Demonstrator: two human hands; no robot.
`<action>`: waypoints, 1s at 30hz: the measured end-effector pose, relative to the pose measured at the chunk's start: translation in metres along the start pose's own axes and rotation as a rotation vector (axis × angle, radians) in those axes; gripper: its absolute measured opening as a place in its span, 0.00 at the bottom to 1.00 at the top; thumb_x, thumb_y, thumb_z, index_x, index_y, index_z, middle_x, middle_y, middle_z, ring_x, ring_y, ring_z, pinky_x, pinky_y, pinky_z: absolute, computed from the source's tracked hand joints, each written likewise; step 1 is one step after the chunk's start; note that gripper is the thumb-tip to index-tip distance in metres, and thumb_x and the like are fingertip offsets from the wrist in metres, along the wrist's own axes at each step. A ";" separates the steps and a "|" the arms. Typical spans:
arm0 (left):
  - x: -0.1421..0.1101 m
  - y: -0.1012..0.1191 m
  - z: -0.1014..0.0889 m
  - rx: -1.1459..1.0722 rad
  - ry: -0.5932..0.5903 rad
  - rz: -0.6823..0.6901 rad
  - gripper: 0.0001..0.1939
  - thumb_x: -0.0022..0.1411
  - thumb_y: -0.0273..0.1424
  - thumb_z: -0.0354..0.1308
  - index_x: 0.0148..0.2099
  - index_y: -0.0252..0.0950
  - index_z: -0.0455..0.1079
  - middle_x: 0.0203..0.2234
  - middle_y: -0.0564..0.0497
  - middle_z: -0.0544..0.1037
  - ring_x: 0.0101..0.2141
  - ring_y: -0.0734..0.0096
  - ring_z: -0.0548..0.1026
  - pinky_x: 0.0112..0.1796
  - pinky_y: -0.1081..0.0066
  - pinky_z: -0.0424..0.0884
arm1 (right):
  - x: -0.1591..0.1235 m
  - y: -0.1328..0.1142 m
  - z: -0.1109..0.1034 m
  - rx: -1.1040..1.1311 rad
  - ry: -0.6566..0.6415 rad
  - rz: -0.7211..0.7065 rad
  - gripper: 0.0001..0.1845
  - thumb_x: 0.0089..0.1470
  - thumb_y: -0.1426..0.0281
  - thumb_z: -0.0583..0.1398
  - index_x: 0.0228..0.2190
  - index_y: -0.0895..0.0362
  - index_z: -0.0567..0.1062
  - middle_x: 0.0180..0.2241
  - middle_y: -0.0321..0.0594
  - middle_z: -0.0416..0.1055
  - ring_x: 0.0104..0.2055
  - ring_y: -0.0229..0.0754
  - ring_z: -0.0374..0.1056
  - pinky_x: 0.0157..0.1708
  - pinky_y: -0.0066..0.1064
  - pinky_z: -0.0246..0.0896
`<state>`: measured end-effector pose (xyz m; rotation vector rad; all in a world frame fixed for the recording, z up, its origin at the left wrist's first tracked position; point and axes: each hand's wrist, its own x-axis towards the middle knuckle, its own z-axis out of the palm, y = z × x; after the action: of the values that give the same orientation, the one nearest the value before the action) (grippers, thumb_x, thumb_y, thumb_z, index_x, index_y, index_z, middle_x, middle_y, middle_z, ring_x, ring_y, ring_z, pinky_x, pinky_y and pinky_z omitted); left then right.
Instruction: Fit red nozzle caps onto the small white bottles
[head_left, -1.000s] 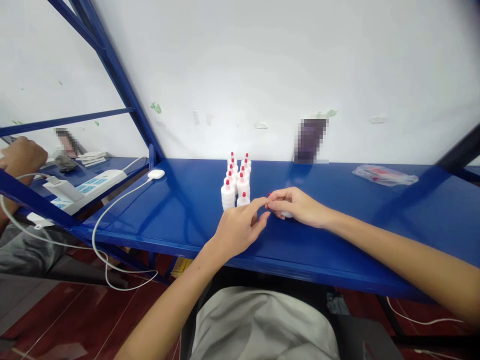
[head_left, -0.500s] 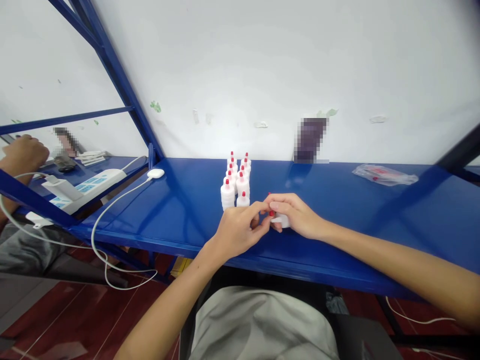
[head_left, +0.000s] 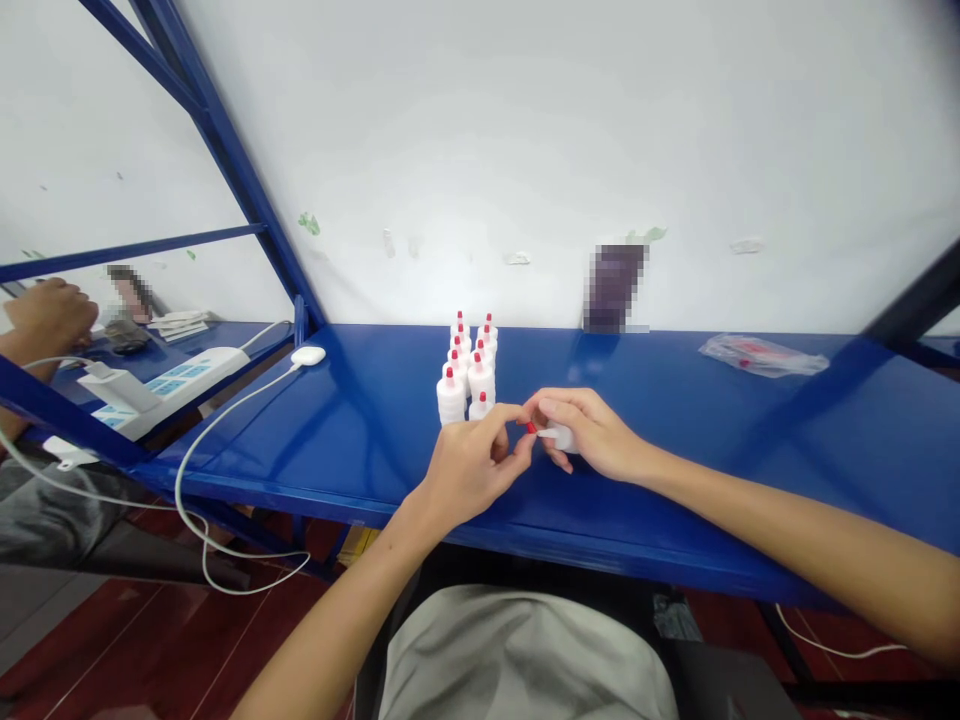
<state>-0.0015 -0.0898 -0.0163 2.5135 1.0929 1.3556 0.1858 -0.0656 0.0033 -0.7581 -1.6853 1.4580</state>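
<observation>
My left hand [head_left: 478,452] pinches a small red cap [head_left: 532,427] between thumb and fingertips. Right beside it, my right hand [head_left: 592,428] is closed around a white squeeze bottle [head_left: 564,438], which lies tilted with its narrow nozzle pointing left at the cap. The cap is at the nozzle's tip; whether they touch I cannot tell. Behind my left hand stand two rows of white bottles [head_left: 451,397] with red caps, upright and close together. My left hand hides the lower part of the nearest ones.
A clear plastic bag [head_left: 763,356] with red bits lies at the right. A pixelated dark object [head_left: 615,288] leans on the wall. At the left are a white puck with a cable [head_left: 308,356], a power strip [head_left: 187,378] and another person's hand [head_left: 51,318].
The red cap in my left hand has turned from upright to lying in line with the nozzle. The view has shifted slightly; my right hand still holds the bottle.
</observation>
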 end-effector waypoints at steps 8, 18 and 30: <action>0.000 0.000 -0.002 -0.014 -0.060 0.007 0.08 0.68 0.33 0.54 0.48 0.38 0.68 0.18 0.62 0.65 0.18 0.82 0.64 0.23 0.80 0.57 | 0.001 0.002 -0.002 -0.022 0.003 -0.002 0.22 0.59 0.53 0.57 0.30 0.60 0.74 0.18 0.31 0.62 0.16 0.33 0.59 0.14 0.25 0.57; 0.000 -0.003 -0.001 0.007 -0.087 -0.016 0.07 0.68 0.35 0.54 0.44 0.38 0.68 0.19 0.61 0.66 0.19 0.81 0.64 0.24 0.79 0.57 | -0.003 -0.001 -0.003 -0.216 -0.036 -0.060 0.22 0.61 0.53 0.56 0.28 0.59 0.72 0.19 0.32 0.62 0.19 0.33 0.59 0.18 0.26 0.56; 0.002 -0.002 -0.001 0.101 -0.143 -0.052 0.05 0.67 0.31 0.53 0.41 0.37 0.68 0.18 0.61 0.66 0.19 0.80 0.63 0.24 0.78 0.57 | 0.001 0.000 -0.005 -0.554 0.037 -0.180 0.16 0.62 0.63 0.55 0.29 0.59 0.77 0.26 0.36 0.70 0.26 0.35 0.63 0.30 0.28 0.58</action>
<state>-0.0027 -0.0871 -0.0156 2.5856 1.2161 1.1156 0.1897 -0.0624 0.0033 -0.8852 -2.0956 0.8497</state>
